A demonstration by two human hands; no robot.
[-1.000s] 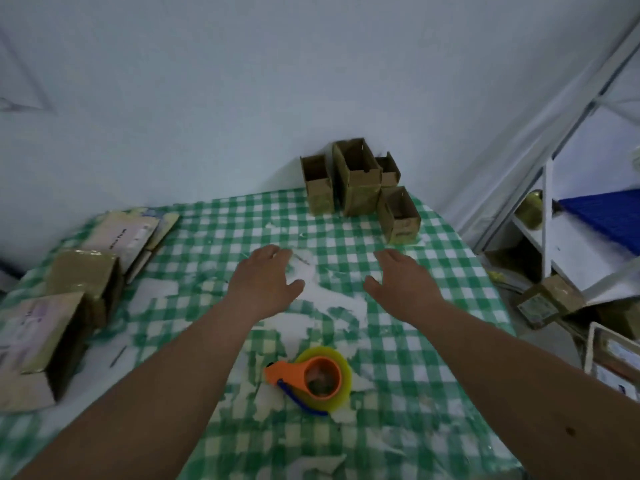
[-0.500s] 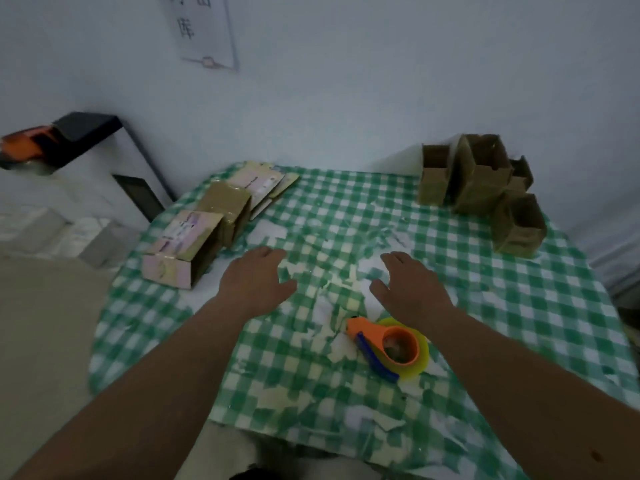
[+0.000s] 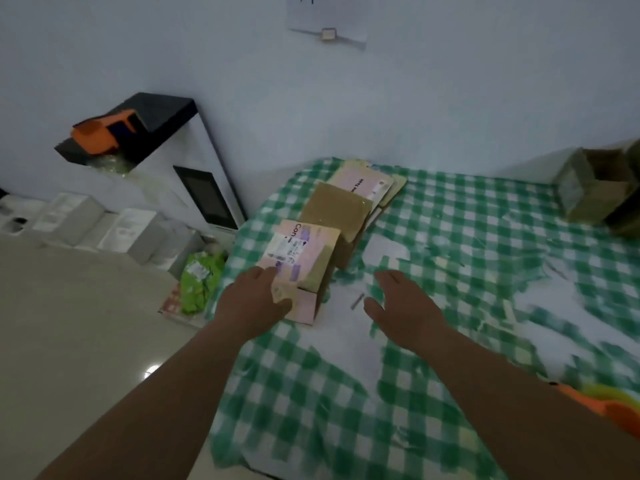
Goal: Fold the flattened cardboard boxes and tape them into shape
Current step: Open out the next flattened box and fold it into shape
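Note:
A row of flattened cardboard boxes lies along the left edge of the green-checked table (image 3: pixel 450 237). The nearest stack (image 3: pixel 304 258) has a pink printed face with a white label; behind it lie a plain brown one (image 3: pixel 337 209) and further pink ones (image 3: pixel 363 183). My left hand (image 3: pixel 256 303) touches the near corner of the nearest stack, thumb at its front edge. My right hand (image 3: pixel 401 306) hovers open over the cloth just right of that stack, holding nothing. Folded open boxes (image 3: pixel 595 188) stand at the far right. The orange and yellow tape dispenser (image 3: pixel 609 407) peeks out under my right forearm.
Torn white patches cover the tablecloth. Left of the table on the floor stand a white appliance with a black top (image 3: pixel 166 147), an orange object (image 3: pixel 104 129) on it, white foam blocks (image 3: pixel 86 220) and green packets (image 3: pixel 201 282). A paper sheet (image 3: pixel 329 19) hangs on the wall.
My view has swung left toward the flattened stacks. Both hands moved left across the table; the left hand now touches the nearest stack, and the tape dispenser has slid to the right edge of view.

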